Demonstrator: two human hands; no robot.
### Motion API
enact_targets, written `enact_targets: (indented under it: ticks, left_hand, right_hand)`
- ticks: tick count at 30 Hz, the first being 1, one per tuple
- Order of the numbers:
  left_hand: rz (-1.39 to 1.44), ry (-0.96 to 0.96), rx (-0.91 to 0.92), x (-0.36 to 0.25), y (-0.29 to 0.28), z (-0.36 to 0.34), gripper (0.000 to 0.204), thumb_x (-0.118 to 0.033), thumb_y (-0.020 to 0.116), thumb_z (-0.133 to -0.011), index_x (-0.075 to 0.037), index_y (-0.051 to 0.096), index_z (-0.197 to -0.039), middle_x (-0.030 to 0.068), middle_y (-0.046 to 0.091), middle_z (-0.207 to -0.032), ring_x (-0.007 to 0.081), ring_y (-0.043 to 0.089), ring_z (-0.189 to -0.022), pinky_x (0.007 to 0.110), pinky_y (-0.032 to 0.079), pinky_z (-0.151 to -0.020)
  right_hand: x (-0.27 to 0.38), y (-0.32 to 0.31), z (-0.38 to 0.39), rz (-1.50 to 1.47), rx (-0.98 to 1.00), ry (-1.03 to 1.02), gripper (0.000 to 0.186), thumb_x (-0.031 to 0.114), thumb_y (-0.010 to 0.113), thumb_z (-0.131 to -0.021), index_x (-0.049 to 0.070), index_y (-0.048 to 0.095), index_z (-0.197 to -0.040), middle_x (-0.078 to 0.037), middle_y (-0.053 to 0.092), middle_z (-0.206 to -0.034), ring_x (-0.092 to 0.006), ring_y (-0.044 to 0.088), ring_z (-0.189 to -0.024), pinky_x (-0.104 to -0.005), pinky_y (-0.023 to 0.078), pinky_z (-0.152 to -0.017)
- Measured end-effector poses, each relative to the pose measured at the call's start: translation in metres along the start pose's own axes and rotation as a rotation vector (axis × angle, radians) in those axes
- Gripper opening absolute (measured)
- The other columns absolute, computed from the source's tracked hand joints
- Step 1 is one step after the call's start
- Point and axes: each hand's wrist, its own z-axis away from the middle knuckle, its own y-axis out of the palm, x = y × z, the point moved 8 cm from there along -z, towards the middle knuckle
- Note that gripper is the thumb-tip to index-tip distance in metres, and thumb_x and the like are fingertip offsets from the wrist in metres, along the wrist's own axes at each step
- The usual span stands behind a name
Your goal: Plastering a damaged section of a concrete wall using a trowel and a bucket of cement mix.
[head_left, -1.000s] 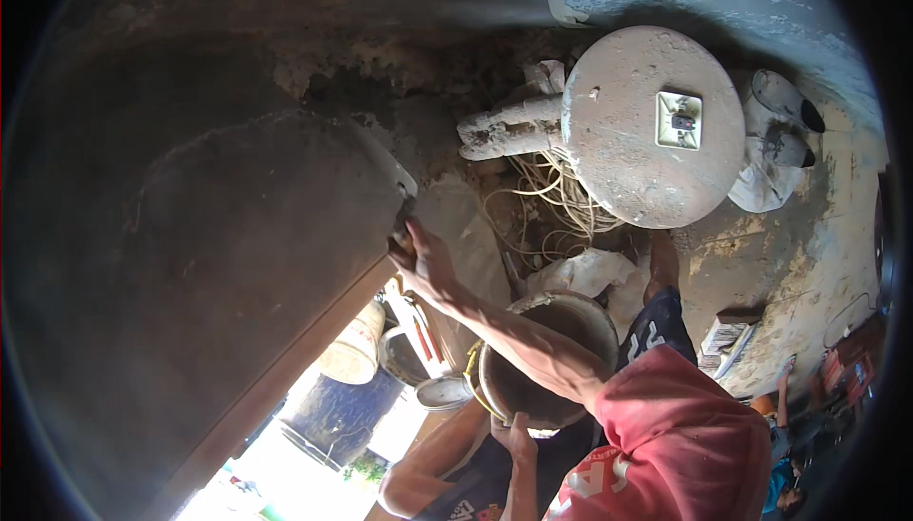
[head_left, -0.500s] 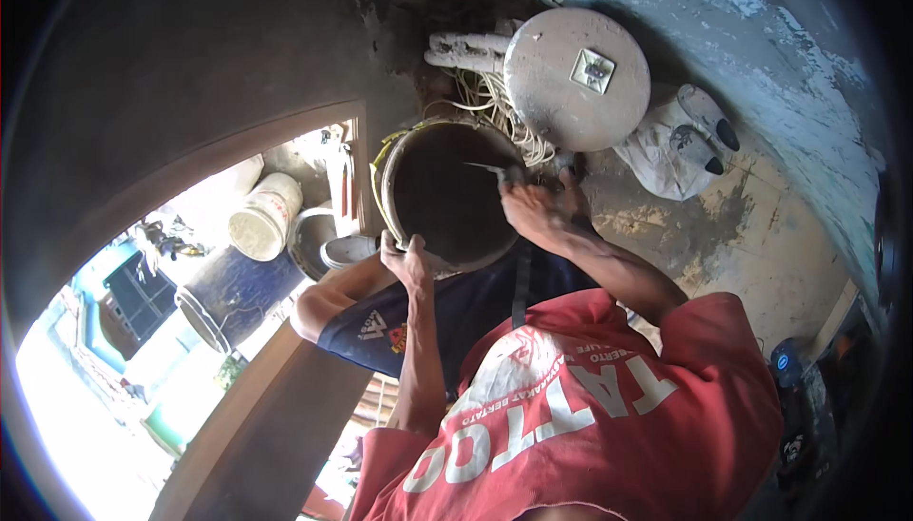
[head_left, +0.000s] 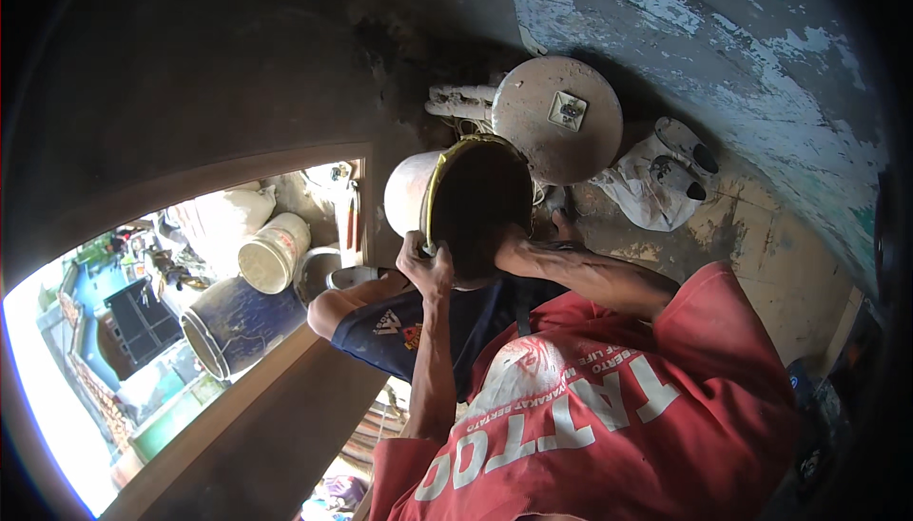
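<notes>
A person in a red shirt works into a tilted bucket [head_left: 411,194], which sits on the near side of a dusty round disc [head_left: 533,107], its yellow-edged mouth turned to the right. The step in hand appears to be reaching into the vessel for its contents, which are lost in shadow. The left hand [head_left: 425,266], nearer the person than the disc, has its fingers curled and closed on the bucket's rim. The right hand [head_left: 514,251], also on the disc's near side, dips inside the mouth; its fingers are hidden, so whether they are spread or pinching anything cannot be told. The next move seems to call for a firm left grip on the rim, steadying the tilt while the right hand lifts clear.
</notes>
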Motion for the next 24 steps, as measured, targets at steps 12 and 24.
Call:
enact_targets:
  ticks: [12,24]
  left_hand:
    - [0.339,-0.319,-0.099,0.042,-0.02,-0.001,0.015,0.002,0.054,-0.066,-0.006,0.042,-0.069,-0.0046,0.038,-0.064,0.0069,0.034,-0.057,0.023,0.031,-0.052]
    - [0.548,-0.457,-0.068,0.073,-0.021,-0.016,0.016,0.0,0.052,-0.07,-0.004,0.056,-0.085,-0.0026,0.051,-0.069,0.0065,0.045,-0.059,0.022,0.037,-0.054]
  right_hand:
    - [-0.024,0.023,0.039,-1.316,0.82,0.927,0.032,0.033,0.062,-0.09,0.003,0.056,-0.08,0.0,0.05,-0.058,-0.0079,0.047,-0.042,-0.026,0.037,-0.037]
    - [-0.052,0.006,0.025,-1.407,0.633,0.909,0.036,0.035,0.063,-0.09,0.004,0.051,-0.076,0.0,0.048,-0.057,-0.0062,0.044,-0.04,-0.0243,0.035,-0.036]
